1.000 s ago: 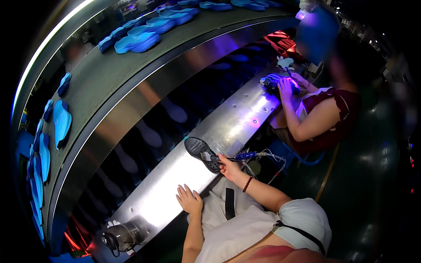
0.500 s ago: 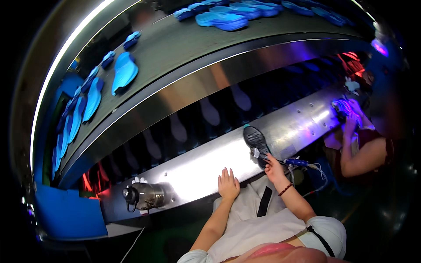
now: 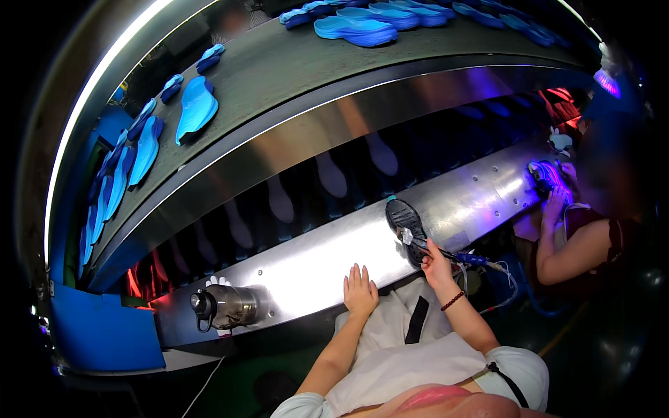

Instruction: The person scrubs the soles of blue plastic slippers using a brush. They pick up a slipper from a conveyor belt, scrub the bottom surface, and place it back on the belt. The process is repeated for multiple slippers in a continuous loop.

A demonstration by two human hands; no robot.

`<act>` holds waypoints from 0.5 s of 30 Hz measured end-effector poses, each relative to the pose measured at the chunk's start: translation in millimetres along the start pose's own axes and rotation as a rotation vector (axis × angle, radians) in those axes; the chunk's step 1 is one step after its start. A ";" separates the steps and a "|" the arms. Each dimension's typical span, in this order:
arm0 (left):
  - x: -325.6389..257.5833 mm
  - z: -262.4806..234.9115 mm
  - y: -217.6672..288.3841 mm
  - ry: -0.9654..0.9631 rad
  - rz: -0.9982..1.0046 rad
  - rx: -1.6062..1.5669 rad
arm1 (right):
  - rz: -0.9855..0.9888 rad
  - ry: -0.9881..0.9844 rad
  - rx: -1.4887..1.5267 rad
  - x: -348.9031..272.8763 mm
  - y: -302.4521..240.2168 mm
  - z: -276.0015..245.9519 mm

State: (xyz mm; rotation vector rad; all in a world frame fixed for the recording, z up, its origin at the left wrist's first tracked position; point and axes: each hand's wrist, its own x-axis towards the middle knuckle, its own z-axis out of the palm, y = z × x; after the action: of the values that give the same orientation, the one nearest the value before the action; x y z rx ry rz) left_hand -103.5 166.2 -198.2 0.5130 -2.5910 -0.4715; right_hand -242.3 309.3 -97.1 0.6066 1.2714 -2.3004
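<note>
Resting flat over the near edge of the table (image 3: 460,202), left hand (image 3: 360,294) is empty, fingers straight. Right hand (image 3: 437,266), thumb closed against fingers, grips a slim corded tool (image 3: 472,258). Dark sole (image 3: 401,214) lies on the table just beyond; silvery bit mid-sole, cannot tell whether it belongs to tool or sole. To do this well, I judge: steady the sole's rim with the free hand, clear of the tip; use light, even pressure; leave cord slack. Farther off, blue soles (image 3: 357,30) on a belt (image 3: 265,76). Versus half a second ago: view shifts slightly; hands and sole keep their places; purple lamp (image 3: 606,82) shows more clearly.
</note>
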 end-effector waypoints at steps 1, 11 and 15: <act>1.2 -2.7 -0.3 -0.009 0.003 0.005 | -0.020 -0.001 -0.044 0.4 0.4 -0.4; 3.5 -9.2 2.6 -0.040 0.004 -0.006 | -0.028 -0.027 -0.052 0.8 5.8 -5.4; 5.3 -9.8 4.1 -0.050 -0.008 -0.026 | -0.013 0.014 -0.023 0.7 3.0 -6.0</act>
State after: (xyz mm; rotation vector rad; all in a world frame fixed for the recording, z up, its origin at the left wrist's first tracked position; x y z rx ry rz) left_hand -104.2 165.2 -186.4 0.5095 -2.6270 -0.5270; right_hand -240.2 312.9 -102.4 0.6098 1.3107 -2.2921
